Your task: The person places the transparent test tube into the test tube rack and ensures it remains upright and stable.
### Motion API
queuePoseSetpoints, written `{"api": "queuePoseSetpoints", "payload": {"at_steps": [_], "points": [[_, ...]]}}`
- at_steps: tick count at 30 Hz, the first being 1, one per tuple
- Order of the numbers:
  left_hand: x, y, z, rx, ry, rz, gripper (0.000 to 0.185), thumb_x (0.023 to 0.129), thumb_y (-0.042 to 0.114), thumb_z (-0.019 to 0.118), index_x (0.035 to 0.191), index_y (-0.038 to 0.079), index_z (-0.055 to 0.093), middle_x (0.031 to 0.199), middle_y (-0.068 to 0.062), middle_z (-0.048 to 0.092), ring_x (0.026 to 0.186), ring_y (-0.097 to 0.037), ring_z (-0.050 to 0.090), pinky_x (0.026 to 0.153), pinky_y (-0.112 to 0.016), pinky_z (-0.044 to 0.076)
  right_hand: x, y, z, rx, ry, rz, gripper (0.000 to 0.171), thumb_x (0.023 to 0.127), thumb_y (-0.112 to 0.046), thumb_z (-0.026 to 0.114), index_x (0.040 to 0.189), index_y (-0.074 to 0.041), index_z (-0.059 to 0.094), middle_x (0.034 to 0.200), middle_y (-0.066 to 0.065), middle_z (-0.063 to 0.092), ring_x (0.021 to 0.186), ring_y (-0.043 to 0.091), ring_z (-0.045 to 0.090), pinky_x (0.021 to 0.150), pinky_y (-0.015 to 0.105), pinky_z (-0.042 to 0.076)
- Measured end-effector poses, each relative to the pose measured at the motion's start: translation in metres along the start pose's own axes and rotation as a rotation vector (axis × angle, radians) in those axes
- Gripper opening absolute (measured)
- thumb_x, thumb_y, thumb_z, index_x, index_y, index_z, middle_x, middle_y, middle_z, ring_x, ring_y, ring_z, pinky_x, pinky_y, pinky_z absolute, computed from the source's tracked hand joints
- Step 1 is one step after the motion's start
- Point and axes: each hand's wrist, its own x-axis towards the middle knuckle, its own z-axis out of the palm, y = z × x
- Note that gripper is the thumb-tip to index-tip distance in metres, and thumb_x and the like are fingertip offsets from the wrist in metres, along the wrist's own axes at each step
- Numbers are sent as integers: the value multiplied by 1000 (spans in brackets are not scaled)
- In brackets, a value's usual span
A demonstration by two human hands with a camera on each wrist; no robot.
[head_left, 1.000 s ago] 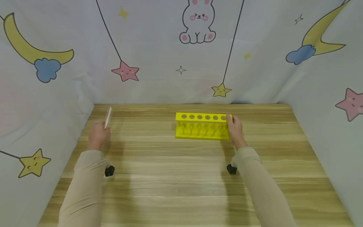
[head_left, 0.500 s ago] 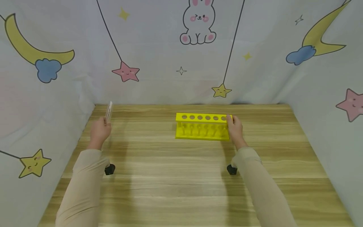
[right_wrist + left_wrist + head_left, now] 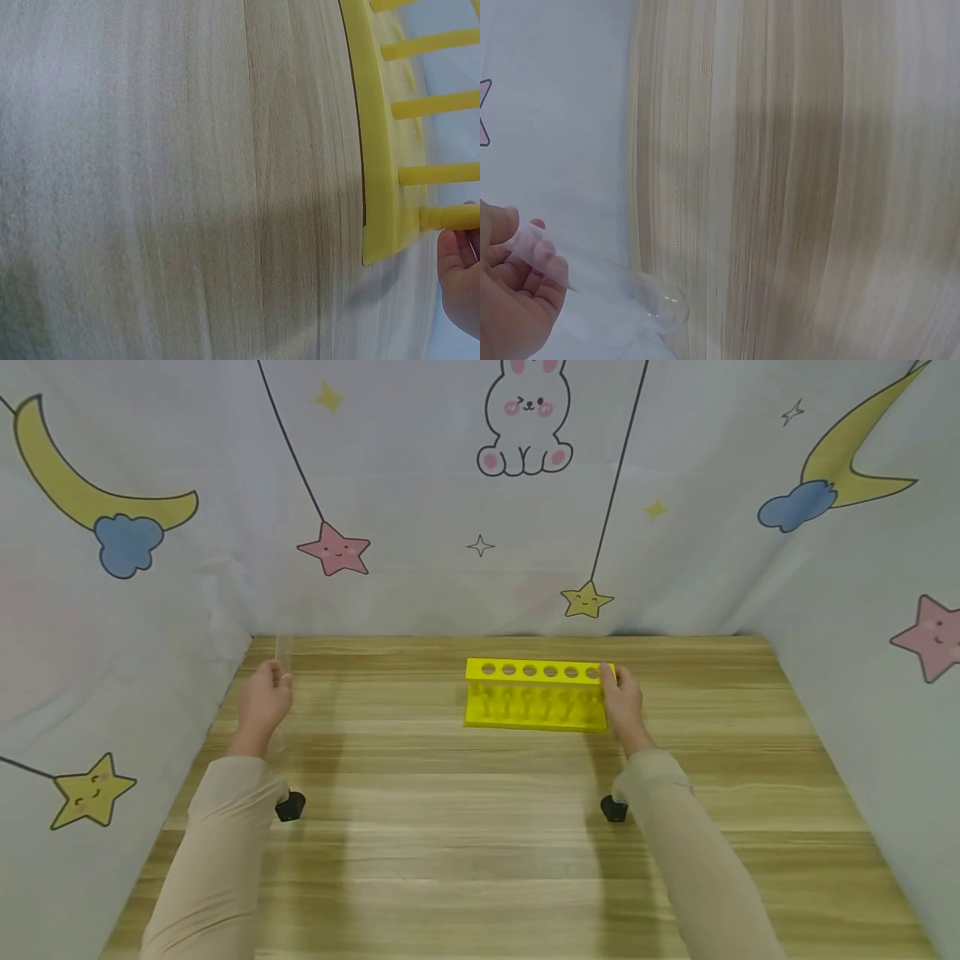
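Note:
My left hand (image 3: 264,700) holds a clear glass test tube (image 3: 282,648) upright above the left part of the wooden table (image 3: 480,827). In the left wrist view the tube (image 3: 600,277) runs out from my fingers (image 3: 525,259), its round end near the table's edge. A yellow test tube rack (image 3: 536,694) with several empty holes stands at the middle back. My right hand (image 3: 622,701) grips the rack's right end. In the right wrist view the rack's base and pegs (image 3: 390,142) show, with my right hand (image 3: 461,277) at its corner.
Cloth walls (image 3: 480,502) printed with stars, moons and a rabbit close in the table on the left, back and right. A small black camera unit sits under each wrist (image 3: 289,806) (image 3: 612,808).
My left hand has turned the tube more upright and lifted it slightly towards the back. The right hand and the rack have not moved.

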Motion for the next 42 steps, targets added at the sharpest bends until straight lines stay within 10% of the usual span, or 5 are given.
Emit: {"api": "queuePoseSetpoints", "payload": {"at_steps": [42], "points": [[-6, 1, 12, -181, 183, -37, 36, 94, 15, 39, 124, -4, 37, 115, -20, 49, 109, -32, 48, 92, -42, 41, 1, 2, 1, -26, 4, -10, 55, 88, -55, 32, 112, -7, 47, 96, 6, 47, 78, 16, 43, 61, 20, 41]]}}
